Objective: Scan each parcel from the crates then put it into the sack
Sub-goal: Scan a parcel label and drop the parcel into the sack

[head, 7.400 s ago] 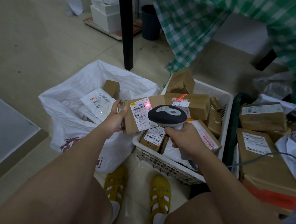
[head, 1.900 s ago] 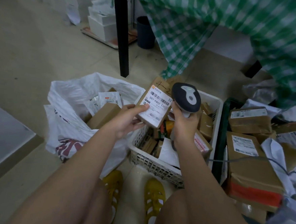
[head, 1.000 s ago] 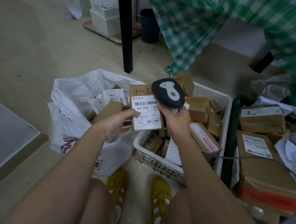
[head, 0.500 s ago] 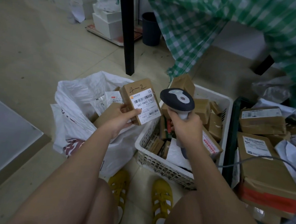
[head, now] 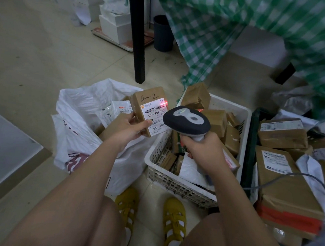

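Scanning step in hand: left hand grips the parcel, fingers clamped on its lower edge, above the sack. Right hand, fingers wrapped round the scanner, throws red light on the label's right edge. Next move, by judgement: lower the parcel into the sack at left, then draw another from the white crate.

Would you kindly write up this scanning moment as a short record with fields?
left hand: left hand grips the parcel by its lower left edge, label toward the camera
right hand: right hand grips the scanner
scan light: red spot at the label's upper right, by the barcode
parcel marking: handwritten 4-2
sack: white sack at left, open, parcels inside
crate: white crate in the middle, parcels inside
further parcels: brown boxes piled at right
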`<action>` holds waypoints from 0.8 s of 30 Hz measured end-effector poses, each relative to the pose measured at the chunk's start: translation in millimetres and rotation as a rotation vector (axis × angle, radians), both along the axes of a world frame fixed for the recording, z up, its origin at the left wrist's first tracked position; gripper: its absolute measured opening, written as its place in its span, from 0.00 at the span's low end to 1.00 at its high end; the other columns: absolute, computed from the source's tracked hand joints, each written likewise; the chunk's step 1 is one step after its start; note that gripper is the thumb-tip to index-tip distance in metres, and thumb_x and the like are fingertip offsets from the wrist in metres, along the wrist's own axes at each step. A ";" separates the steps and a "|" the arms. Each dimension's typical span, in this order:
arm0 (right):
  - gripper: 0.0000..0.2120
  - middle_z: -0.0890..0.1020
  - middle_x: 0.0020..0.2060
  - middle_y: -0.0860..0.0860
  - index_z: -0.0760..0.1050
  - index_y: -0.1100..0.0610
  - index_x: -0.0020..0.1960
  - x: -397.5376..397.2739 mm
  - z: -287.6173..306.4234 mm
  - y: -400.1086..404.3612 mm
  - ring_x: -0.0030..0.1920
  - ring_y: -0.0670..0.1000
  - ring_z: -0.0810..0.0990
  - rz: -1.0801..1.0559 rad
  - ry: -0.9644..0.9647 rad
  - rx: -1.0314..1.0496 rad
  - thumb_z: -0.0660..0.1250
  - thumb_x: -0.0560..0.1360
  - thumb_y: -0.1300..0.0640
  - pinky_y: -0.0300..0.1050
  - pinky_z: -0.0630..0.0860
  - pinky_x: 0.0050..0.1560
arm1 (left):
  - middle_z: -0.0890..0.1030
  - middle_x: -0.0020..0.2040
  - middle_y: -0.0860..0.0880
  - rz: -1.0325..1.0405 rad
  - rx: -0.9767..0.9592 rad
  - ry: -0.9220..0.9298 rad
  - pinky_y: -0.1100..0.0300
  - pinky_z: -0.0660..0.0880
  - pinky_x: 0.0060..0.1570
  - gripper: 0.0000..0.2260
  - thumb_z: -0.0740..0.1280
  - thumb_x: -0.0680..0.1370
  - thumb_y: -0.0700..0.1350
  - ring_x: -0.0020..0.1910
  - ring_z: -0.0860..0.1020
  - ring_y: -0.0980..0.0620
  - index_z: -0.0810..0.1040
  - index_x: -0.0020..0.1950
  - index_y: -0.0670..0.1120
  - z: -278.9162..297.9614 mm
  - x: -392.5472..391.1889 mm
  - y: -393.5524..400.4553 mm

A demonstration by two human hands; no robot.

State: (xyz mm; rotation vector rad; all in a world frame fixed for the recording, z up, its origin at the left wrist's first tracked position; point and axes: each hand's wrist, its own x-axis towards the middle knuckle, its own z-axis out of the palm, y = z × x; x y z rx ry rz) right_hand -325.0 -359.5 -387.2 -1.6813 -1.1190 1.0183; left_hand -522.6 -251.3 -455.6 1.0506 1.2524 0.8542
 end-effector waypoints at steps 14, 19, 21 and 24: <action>0.11 0.76 0.28 0.57 0.76 0.71 0.45 0.2 2.3 -1.7 0.29 0.50 0.73 0.029 -0.014 0.025 0.70 0.73 0.61 0.44 0.71 0.32 | 0.84 0.52 0.52 -0.004 0.004 0.016 0.49 0.78 0.58 0.11 0.75 0.72 0.45 0.53 0.82 0.51 0.78 0.51 0.55 -5.2 -1.3 3.0; 0.11 0.75 0.28 0.57 0.76 0.70 0.44 0.5 2.1 -2.2 0.29 0.49 0.73 0.032 -0.021 0.038 0.70 0.73 0.60 0.43 0.71 0.31 | 0.84 0.51 0.52 0.006 0.000 0.016 0.49 0.78 0.58 0.11 0.74 0.72 0.44 0.52 0.82 0.52 0.79 0.52 0.54 -7.0 -1.4 4.1; 0.12 0.75 0.28 0.58 0.76 0.71 0.44 0.4 1.6 -1.5 0.30 0.50 0.73 0.025 -0.019 0.037 0.70 0.73 0.60 0.44 0.71 0.32 | 0.85 0.51 0.53 0.000 0.010 0.010 0.50 0.78 0.58 0.11 0.75 0.72 0.45 0.52 0.83 0.52 0.79 0.51 0.54 -6.7 -1.3 4.2; 0.13 0.74 0.26 0.55 0.75 0.70 0.40 -1.0 -1.7 1.0 0.29 0.50 0.72 -0.014 0.009 0.036 0.70 0.73 0.60 0.44 0.71 0.32 | 0.85 0.50 0.54 0.013 0.004 0.019 0.50 0.78 0.58 0.11 0.75 0.72 0.46 0.51 0.83 0.53 0.78 0.52 0.54 -8.2 -3.7 4.4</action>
